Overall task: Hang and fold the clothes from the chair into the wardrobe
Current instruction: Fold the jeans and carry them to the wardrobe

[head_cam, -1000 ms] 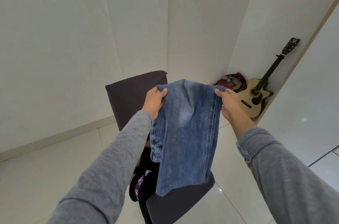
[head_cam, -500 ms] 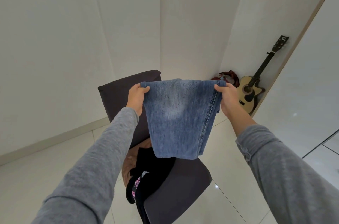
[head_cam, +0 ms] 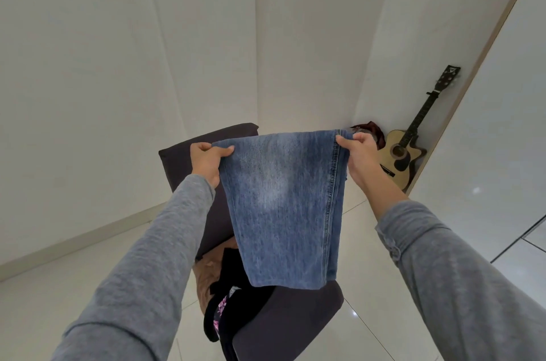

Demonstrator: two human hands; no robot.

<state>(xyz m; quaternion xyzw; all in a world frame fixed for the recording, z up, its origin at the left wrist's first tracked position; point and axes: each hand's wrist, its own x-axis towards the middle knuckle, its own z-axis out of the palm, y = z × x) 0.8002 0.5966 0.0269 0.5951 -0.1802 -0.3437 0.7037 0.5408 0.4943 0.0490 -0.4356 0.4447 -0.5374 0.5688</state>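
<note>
My left hand pinches one top corner of the folded jeans, my right hand pinches the other, and they hang between them above the chair. If either pinch slackens, I judge the fold slides open and drops onto the black clothes below my hands.

- I've got the jeans hanging over the chair, screening the dark clothes on the seat below.
- Open floor to the left; a guitar crowds the right corner.
</note>
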